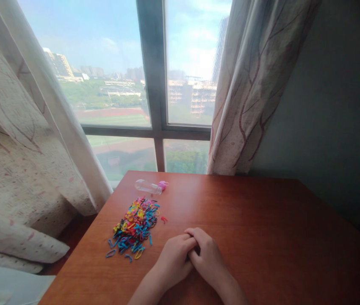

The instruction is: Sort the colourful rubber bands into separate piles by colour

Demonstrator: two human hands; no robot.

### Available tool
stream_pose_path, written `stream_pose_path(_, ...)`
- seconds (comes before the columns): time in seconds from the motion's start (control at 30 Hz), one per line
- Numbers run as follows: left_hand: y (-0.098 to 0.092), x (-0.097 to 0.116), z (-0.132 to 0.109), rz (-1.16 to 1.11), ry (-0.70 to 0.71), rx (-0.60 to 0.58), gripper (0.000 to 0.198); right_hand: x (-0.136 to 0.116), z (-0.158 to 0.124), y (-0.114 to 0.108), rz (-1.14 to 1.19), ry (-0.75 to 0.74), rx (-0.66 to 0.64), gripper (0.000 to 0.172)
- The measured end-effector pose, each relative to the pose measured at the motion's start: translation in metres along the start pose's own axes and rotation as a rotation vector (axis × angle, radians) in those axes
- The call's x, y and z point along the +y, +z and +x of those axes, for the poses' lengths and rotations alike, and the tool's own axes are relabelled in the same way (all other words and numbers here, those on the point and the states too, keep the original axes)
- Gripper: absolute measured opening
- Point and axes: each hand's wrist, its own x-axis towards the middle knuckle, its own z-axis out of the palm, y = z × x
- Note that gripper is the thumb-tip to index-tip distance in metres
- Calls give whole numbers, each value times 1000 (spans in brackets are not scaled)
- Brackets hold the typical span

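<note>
My left hand (174,259) and my right hand (209,256) rest on the tabletop, clasped together with their fingers folded over one another. Both are closed, and no object shows in them; the palms are hidden. Left of them lies a loose heap of small elastic hair ties (138,225) in blue, yellow, black, red and pink. A single red hair tie (164,220) sits apart, between the heap and my hands. Behind the heap a clear plastic bottle (146,186) lies on its side, with a pink cap (163,185) at its right end.
The brown wooden table (250,220) reaches to the window (159,132) at the back. Patterned curtains hang on both sides, the left curtain (34,127) close to the table's left edge. A dark wall (322,106) stands at the right. A white surface (5,284) is at lower left.
</note>
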Motion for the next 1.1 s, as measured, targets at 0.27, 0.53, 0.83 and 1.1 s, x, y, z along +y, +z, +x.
stream_pose_path(0.27, 0, 0, -1, 5, 0, -5, 28, -4, 0, 0, 3, -1, 11, 44)
stream_pose_path(0.53, -1, 0, -2, 34, -11, -19, 29, 1, -2, 1, 24, -2, 20, 47)
stream_pose_path(0.83, -1, 1, -2, 23, -7, -19, 30, 0, -1, 1, 14, 6, -11, 44)
stream_pose_path(1.1, -1, 1, -3, 28, -15, -12, 30, 1, -1, 1, 5, 10, -18, 44)
